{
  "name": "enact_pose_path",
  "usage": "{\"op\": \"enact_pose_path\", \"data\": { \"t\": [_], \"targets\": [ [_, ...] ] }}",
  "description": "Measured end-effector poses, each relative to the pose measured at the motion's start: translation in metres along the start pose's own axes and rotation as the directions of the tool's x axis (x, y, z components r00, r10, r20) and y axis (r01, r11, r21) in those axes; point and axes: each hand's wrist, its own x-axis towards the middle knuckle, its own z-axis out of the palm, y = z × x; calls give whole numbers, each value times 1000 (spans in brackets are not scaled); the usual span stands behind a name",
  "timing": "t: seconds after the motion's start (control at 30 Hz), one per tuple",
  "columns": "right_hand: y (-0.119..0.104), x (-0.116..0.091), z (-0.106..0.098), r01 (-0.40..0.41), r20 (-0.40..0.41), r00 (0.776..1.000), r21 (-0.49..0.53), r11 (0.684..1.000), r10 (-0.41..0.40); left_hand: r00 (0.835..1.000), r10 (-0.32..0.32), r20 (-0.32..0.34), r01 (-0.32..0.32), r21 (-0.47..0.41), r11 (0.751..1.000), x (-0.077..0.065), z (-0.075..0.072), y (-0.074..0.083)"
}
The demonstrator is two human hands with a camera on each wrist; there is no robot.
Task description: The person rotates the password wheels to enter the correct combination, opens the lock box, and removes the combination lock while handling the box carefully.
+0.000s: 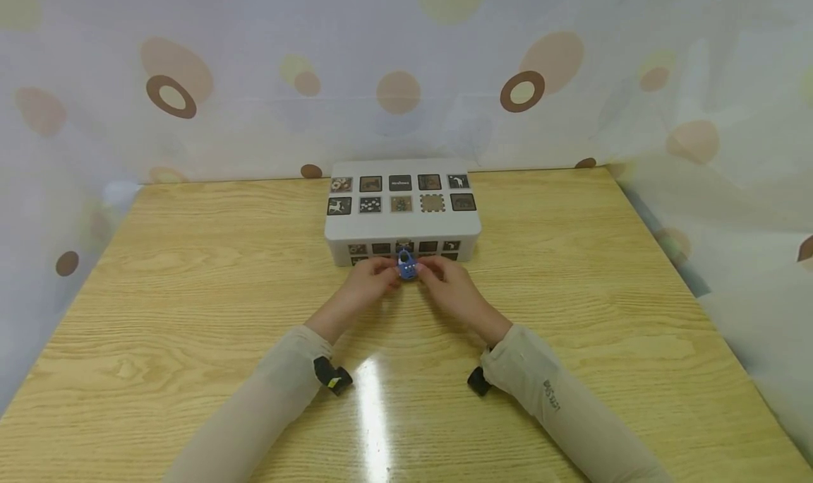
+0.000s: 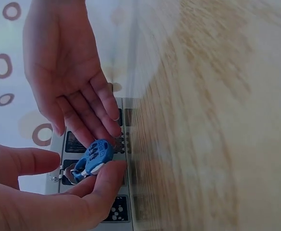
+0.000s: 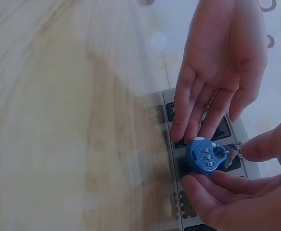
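A small blue combination padlock (image 1: 408, 267) with several number dials sits at the front of a white metal box (image 1: 400, 225). Its shackle meets the silver clasp (image 3: 231, 158) on the box; whether the shackle is locked I cannot tell. My left hand (image 1: 363, 285) touches the padlock's left side with its fingertips, its thumb apart from it in the left wrist view. From the right, my right hand (image 1: 459, 294) has its fingers against the padlock's other side. Its thumb stands apart from the padlock in the right wrist view. Neither hand is curled round it.
The box bears several dark square pictures on its lid and front. It stands on a wooden table (image 1: 209, 278), near the back edge. A white curtain (image 1: 356, 45) with brown and yellow dots hangs behind and along the sides. Dark wrist cameras (image 1: 333, 376) sit below the sleeves.
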Motion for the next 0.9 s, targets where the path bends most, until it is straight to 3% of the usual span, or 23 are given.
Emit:
{"op": "enact_pose_path", "data": {
  "t": [0.27, 0.77, 0.9],
  "targets": [
    [1, 2, 0, -11, -10, 1000, 2, 1000, 11, 999, -27, 18, 28, -92, 995, 0, 2, 2],
    [-2, 5, 2, -36, -8, 999, 6, 999, 36, 997, 23, 68, -5, -250, 968, 0, 3, -1],
    [0, 8, 4, -44, 7, 999, 32, 999, 44, 997, 12, 70, 9, -282, 959, 0, 3, -1]
  ]
}}
